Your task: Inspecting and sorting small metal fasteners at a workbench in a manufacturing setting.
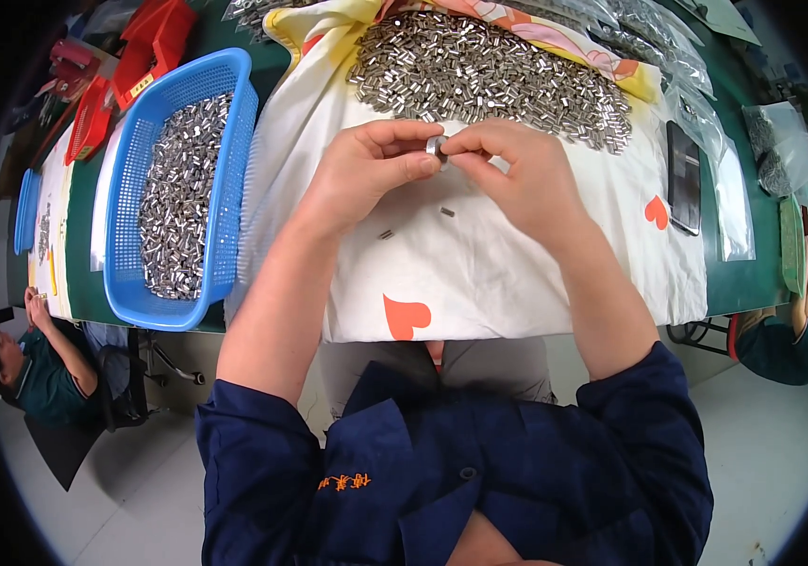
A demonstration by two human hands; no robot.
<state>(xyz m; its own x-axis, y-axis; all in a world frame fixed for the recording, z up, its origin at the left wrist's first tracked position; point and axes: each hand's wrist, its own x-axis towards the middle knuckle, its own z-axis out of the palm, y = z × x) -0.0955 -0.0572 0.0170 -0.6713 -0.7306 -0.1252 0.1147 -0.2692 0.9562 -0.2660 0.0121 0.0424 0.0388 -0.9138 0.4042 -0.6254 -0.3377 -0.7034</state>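
My left hand (366, 170) and my right hand (517, 174) meet above a white cloth (479, 274) printed with orange hearts. Together their fingertips pinch a small bundle of short metal pins (436, 146). A large heap of the same silvery pins (489, 71) lies on the cloth just beyond my hands. Two loose pins (386, 234) (447, 211) rest on the cloth under my hands. How many pins each hand holds is hidden by the fingers.
A blue plastic basket (234, 123) full of pins stands to the left on the green table. Red boxes (154, 42) sit at the far left. A dark phone (684, 177) and clear bags (781, 151) lie to the right. Seated people appear at both lower edges.
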